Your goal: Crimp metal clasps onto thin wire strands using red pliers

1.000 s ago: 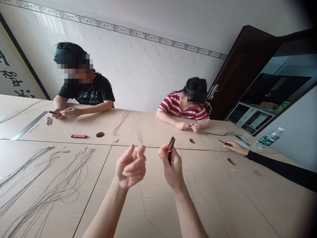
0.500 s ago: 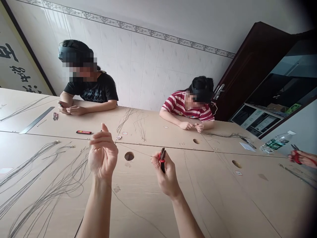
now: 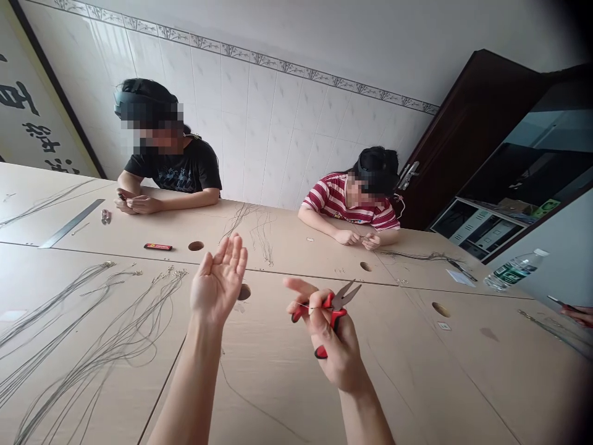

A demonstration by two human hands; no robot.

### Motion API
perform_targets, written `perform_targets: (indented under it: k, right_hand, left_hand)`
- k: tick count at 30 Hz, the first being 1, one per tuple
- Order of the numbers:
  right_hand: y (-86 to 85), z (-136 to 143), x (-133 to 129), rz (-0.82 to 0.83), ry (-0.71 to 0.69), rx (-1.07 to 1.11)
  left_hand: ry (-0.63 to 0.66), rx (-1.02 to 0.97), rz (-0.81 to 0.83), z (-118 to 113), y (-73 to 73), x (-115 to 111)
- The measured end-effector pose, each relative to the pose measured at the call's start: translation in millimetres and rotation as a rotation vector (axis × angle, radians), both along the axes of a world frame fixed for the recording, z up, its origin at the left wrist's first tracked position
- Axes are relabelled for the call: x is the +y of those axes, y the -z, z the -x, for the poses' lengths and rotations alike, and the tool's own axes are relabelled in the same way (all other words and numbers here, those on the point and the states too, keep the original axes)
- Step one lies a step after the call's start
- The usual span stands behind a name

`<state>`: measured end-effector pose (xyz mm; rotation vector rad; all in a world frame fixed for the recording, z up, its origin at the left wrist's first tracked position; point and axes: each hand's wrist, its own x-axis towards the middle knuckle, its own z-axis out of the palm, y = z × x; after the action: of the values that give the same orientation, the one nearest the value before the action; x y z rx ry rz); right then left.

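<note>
My left hand (image 3: 218, 281) is raised above the table, palm up with its fingers stretched out, and I see nothing gripped in it. Red-and-black pliers (image 3: 337, 316) are in my right hand (image 3: 331, 340), their jaws spread apart and pointing up to the right. A thin strand crosses the fingers of that hand; where its ends go I cannot tell. Below my left hand a thin dark cord (image 3: 245, 389) runs over the tabletop. Bundles of thin cords (image 3: 125, 346) with small metal ends lie to the left.
A red box cutter (image 3: 158, 246) and a metal ruler (image 3: 74, 222) lie at the left. Round holes (image 3: 196, 246) pierce the table. Two people sit opposite. A water bottle (image 3: 514, 270) stands at the right, near another person's hand (image 3: 579, 315) at the edge.
My left hand has turned palm up and moved right. In my right hand the pliers have swung sideways and their jaws have spread. The co-worker's hand at the right edge has drawn back.
</note>
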<state>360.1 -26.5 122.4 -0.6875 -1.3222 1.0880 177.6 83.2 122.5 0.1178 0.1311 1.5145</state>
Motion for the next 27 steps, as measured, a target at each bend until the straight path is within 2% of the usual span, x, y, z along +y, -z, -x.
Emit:
perform_targets:
  k: [4,10,13,16,18,21,27]
  right_hand:
    - [-1.9,-5.8,-2.4,-0.013,-0.077,0.056]
    - [-7.2,-17.5,-10.6,-0.034,-0.090,0.029]
    - [-8.9,-22.6,-11.8,-0.044,-0.064,0.077]
    - [-8.9,-27.2,-7.6,-0.036,-0.030,0.159]
    - [-9.0,-29.8,-4.0,-0.026,0.003,0.220]
    - [-10.2,-33.0,0.2,-0.009,0.037,0.321]
    - [-11.2,-36.5,7.5,0.094,-0.016,0.545]
  left_hand:
    - [0.159,0.209,0.023,-27.8,1.8,-4.4]
    - [0.333,0.535,-0.123,-48.9,14.0,-8.8]
    - [0.402,0.774,-0.258,-51.8,20.3,-12.1]
    - [0.611,1.045,-0.477,-53.3,21.2,-19.2]
    - [0.751,1.152,-0.578,-53.1,19.6,-25.4]
    - [0.912,1.146,-0.639,-50.1,16.7,-35.7]
    - [1.263,0.837,-0.661,-42.9,18.9,-54.7]
